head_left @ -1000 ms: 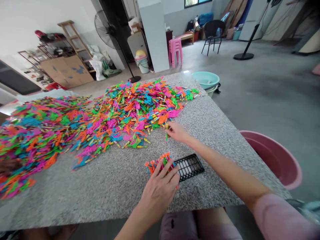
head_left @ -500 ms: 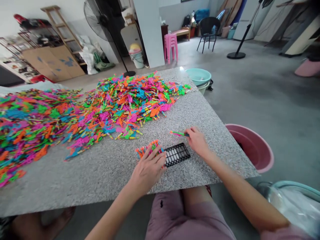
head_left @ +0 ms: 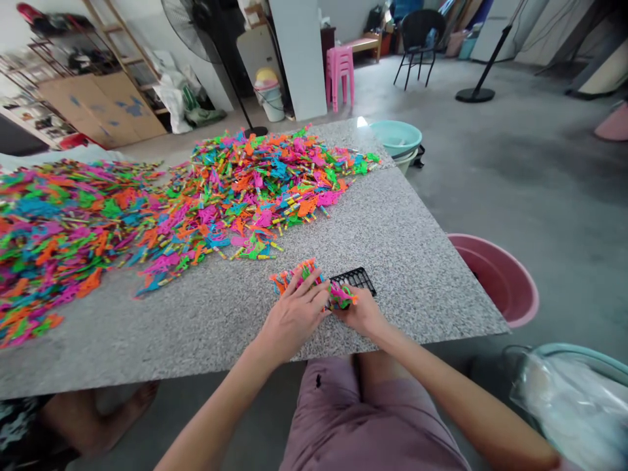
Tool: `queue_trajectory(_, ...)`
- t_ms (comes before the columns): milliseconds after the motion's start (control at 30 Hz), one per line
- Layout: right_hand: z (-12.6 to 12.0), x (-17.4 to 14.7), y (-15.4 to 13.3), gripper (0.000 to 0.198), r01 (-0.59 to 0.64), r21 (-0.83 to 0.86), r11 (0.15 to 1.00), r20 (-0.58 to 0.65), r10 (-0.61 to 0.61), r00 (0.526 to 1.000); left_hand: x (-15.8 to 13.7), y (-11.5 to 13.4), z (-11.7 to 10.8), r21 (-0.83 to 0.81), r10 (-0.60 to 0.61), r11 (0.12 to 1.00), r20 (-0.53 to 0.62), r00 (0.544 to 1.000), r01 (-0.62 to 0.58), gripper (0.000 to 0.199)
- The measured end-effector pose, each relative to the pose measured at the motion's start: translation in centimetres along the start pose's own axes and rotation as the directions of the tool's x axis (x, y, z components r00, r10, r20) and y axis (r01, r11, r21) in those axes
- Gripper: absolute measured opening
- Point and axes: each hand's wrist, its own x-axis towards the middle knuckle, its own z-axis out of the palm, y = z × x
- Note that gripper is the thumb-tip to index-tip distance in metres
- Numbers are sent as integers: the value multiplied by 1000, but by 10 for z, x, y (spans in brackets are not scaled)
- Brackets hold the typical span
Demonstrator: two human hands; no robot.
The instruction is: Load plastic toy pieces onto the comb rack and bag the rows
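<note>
Black rack (head_left: 369, 280): rests on the speckled surface (head_left: 407, 255) at two o'clock from the left hand (head_left: 297, 317), its near part hidden by the hands; a sideways shove could slide it, since nothing visible braces the far end.
Left hand: fingers spread over a row of bright pieces (head_left: 282, 282) at twelve o'clock, laid across them rather than clenched; how hard it presses, I cannot tell. Uneven pressure could tip the row or push pieces out of line.
Right hand (head_left: 363, 312): at three o'clock from the left, grasping pink and green pieces (head_left: 341, 296) beside its fingertips; their irregular outlines could snag on the rack or on neighbouring pieces and twist in the grip.
Gap between hands: very tight, so the fingers could knock each other and a piece could drop.
Colourful pile (head_left: 275, 170): at eleven o'clock, apart from the hands; a careless brush could scatter its loose edge.
Pink tub (head_left: 530, 291): near three o'clock, past the surface's edge; anything flicked that way could fall.
</note>
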Motion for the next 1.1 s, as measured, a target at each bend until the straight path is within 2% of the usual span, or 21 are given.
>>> queue_trajectory(67,-1,4,-6,19,30,-96,995,59,-25,998,0,0,0,-8,-19,1000,-28,999,18,37)
queue_trajectory(167,4,3,-16,34,92,-132,987,132,-75,988,1,0,2,-18,-20,1000,-64,998,19,58)
queue_trajectory(267,-4,2,-16,32,130,-83,988,163,-115,980,-1,0,5,-8,-26,1000,-97,995,26,43)
queue_trajectory(333,-21,11,-10,27,203,-2,979,273,-195,942,-5,-1,8,6,-33,999,-112,993,33,35)
queue_trajectory(400,-41,35,-8,20,265,34,964,339,-260,904,-10,-1,12,19,-25,999,-122,992,28,34)
queue_trajectory(433,-47,53,-11,16,281,4,960,321,-267,909,-13,-1,13,26,-21,999,-124,992,24,33)
queue_trajectory(467,-49,75,-17,14,282,-51,958,222,-264,939,-15,0,14,33,-23,999,-121,992,27,33)
queue_trajectory(500,-44,100,-27,15,308,-99,946,160,-290,944,-17,0,15,39,-28,999,-118,993,33,32)
queue_trajectory(533,-34,124,-40,19,375,-139,917,167,-351,921,-18,0,16,44,-35,998,-111,993,40,32)
queue_trajectory(600,1,170,-71,32,522,-155,839,283,-468,837,-19,0,16,53,-40,998,-113,993,46,33)
queue_trajectory(667,39,205,-99,39,583,-151,798,366,-502,783,-19,-1,16,66,-29,997,-128,991,38,34)
queue_trajectory(733,65,224,-115,38,582,-154,798,398,-489,776,-20,-2,16,79,-17,997,-127,992,28,34)
queue_trajectory(767,71,228,-116,35,571,-157,806,403,-476,782,-20,-3,16,81,-12,996,-124,992,22,34)
queue_trajectory(833,66,227,-106,24,536,-167,828,400,-440,804,-20,-3,15,76,-2,997,-115,993,11,34)
queue_trajectory(900,45,211,-81,10,467,-119,876,377,-395,838,-19,-3,15,60,6,998,-111,994,1,34)
queue_trajectory(967,15,181,-48,7,332,39,942,336,-326,884,-18,-3,15,33,-3,999,-105,994,7,34)
queue_trajectory(1033,-13,142,-15,8,179,191,965,285,-229,931,-17,-4,15,3,-14,1000,-116,993,14,33)
queue_trajectory(1100,-34,102,11,8,83,229,970,234,-137,963,-15,-5,15,-18,-11,1000,-127,992,8,30)
